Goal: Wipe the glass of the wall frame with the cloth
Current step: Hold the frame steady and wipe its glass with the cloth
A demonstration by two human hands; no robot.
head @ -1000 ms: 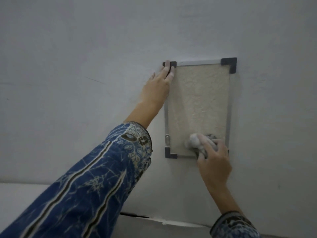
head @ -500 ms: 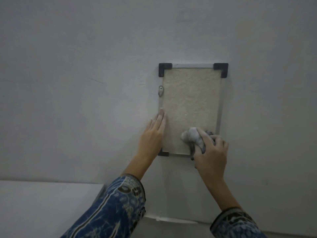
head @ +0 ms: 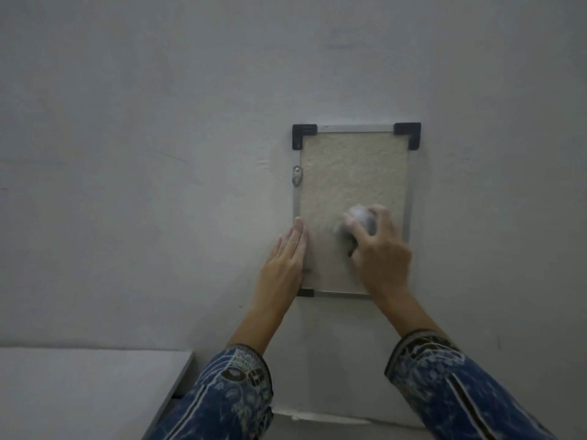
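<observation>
Glass (head: 352,173): right hand (head: 381,255), clutching the cloth (head: 360,215), has risen from the wall frame's (head: 409,185) bottom corner; flat, unclenched left hand (head: 286,258) braces its left edge. Upper glass likely pending.

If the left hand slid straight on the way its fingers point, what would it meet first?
Probably the small metal clip on the left rail of the frame, above the left hand; it may narrowly miss.
</observation>
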